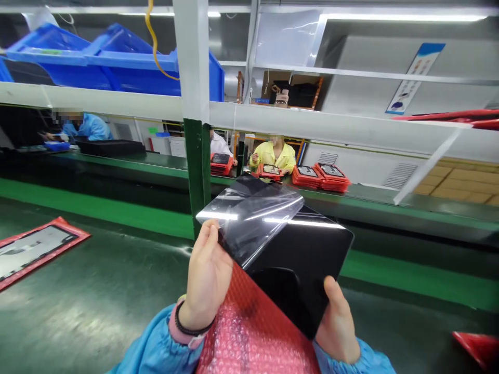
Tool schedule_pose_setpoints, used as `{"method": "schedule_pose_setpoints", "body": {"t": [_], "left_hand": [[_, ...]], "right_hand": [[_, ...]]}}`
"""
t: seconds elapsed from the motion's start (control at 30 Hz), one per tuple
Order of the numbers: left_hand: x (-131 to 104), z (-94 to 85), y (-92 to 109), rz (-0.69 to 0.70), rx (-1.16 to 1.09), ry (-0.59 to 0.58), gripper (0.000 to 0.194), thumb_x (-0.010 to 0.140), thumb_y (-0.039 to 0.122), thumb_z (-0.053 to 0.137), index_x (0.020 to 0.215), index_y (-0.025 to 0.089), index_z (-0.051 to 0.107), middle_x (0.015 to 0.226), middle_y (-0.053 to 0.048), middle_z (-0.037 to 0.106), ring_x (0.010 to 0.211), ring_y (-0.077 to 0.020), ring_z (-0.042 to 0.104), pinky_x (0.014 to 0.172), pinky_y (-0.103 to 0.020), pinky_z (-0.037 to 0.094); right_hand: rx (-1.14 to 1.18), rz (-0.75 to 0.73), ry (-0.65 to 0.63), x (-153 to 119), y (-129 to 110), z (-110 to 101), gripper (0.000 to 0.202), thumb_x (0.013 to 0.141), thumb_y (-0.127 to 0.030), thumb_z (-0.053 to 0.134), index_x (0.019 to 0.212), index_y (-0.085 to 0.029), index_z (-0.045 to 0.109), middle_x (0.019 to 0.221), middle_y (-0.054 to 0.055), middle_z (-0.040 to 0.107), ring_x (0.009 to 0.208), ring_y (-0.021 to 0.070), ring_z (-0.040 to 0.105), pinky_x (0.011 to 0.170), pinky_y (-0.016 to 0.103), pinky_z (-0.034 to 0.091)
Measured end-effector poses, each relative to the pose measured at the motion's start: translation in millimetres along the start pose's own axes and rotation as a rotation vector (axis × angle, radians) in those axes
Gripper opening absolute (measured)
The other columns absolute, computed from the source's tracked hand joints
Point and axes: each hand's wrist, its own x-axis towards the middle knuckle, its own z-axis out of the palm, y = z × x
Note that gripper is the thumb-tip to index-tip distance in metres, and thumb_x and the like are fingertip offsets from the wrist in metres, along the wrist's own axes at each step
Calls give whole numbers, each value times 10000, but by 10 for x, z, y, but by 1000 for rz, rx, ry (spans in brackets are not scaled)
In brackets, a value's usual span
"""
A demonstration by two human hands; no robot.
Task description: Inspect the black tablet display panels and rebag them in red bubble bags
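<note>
Closed at thumb and fingertips, the grip of the left hand [208, 278] pinches a corner of the clear film [249, 228]. The right hand [339, 319] grips the lower right edge of the glossy black panel [302, 246], thumb on its face, the other fingers mostly hidden behind. The panel is held tilted, the film lying loose and folded over its upper left part. Red bubble wrap [253, 335] shows below it, between the forearms. On the green surface [128, 291], a red-edged flat part [37, 249] lies well to the left, and a red piece [479, 348] sits at the far right. Beyond a green-and-white post [198, 166], a person in yellow [275, 155] sits among red-wrapped stacks [331, 178]; a person in blue [91, 127] is farther left. Blue bins [136, 67] stand on the shelf above.
</note>
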Motion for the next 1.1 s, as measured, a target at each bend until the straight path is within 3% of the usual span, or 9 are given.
{"method": "schedule_pose_setpoints", "body": {"t": [0.13, 0.23, 0.37, 0.5, 0.63, 0.7, 0.9, 1.03, 1.1], "left_hand": [[9, -20, 48, 112, -16, 15, 77, 921, 272, 518, 930, 237, 586, 934, 4, 596, 972, -138, 599, 844, -242, 503], [-4, -26, 83, 171, 4, 10, 77, 927, 287, 505, 931, 250, 572, 925, 2, 592, 957, -142, 601, 831, -251, 507], [-101, 2, 72, 237, 26, 9, 61, 921, 276, 514, 908, 254, 569, 848, 15, 572, 839, -117, 599, 759, -211, 507], [-276, -8, -3, 287, 125, 46, 47, 895, 316, 557, 898, 270, 565, 803, 14, 572, 733, -124, 582, 692, -224, 504], [-428, -43, -77, 315, 138, 52, 41, 887, 341, 561, 917, 313, 560, 657, 29, 480, 599, -139, 528, 590, -252, 477], [-463, -33, -78, 319, 115, 31, 34, 890, 329, 557, 922, 317, 559, 648, 32, 461, 570, -131, 502, 566, -247, 467], [-347, 64, 61, 223, 27, -63, 112, 946, 267, 439, 917, 285, 546, 814, -6, 576, 794, -149, 598, 695, -261, 525], [-220, 55, 112, 147, -12, -16, 104, 937, 274, 466, 906, 258, 564, 920, -9, 581, 937, -163, 608, 801, -281, 534], [-180, 34, 111, 129, 4, 26, 85, 924, 285, 501, 917, 255, 581, 915, -4, 580, 970, -160, 604, 798, -254, 533]], "right_hand": [[72, -6, -5, 27, -160, 222, 690, 731, -443, 742, 1351, -307, 474, 1276, 67, 633, 1269, 328, 495, 956, 479, 506], [-23, -18, -96, -9, -175, 312, 740, 705, -347, 791, 1359, -299, 447, 1309, 81, 597, 1137, 311, 599, 851, 447, 573], [-109, 20, 41, -63, -231, 406, 952, 674, -311, 813, 1445, -339, 255, 1484, 78, 402, 1219, 329, 527, 831, 446, 584], [-200, -47, 160, -43, -316, 464, 1176, 606, -325, 850, 1482, -390, 68, 1560, 36, 250, 1383, 342, 318, 1001, 494, 469], [-274, -85, 183, 4, -331, 482, 1147, 612, -347, 844, 1489, -355, 105, 1544, 16, 291, 1414, 290, 266, 1140, 466, 281], [-298, -95, 193, -2, -329, 481, 1103, 623, -345, 837, 1490, -316, 157, 1518, 33, 347, 1404, 288, 292, 1153, 441, 254], [-330, -36, 218, -135, -343, 449, 988, 701, -356, 779, 1480, -380, 172, 1504, 23, 382, 1333, 313, 421, 963, 428, 512], [-199, 14, 146, -213, -358, 469, 966, 749, -390, 736, 1477, -428, 101, 1455, 72, 442, 948, 330, 700, 857, 514, 565], [-153, 14, 135, -246, -377, 502, 947, 775, -394, 711, 1475, -436, 76, 1431, 90, 465, 791, 303, 730, 845, 551, 555]]}}
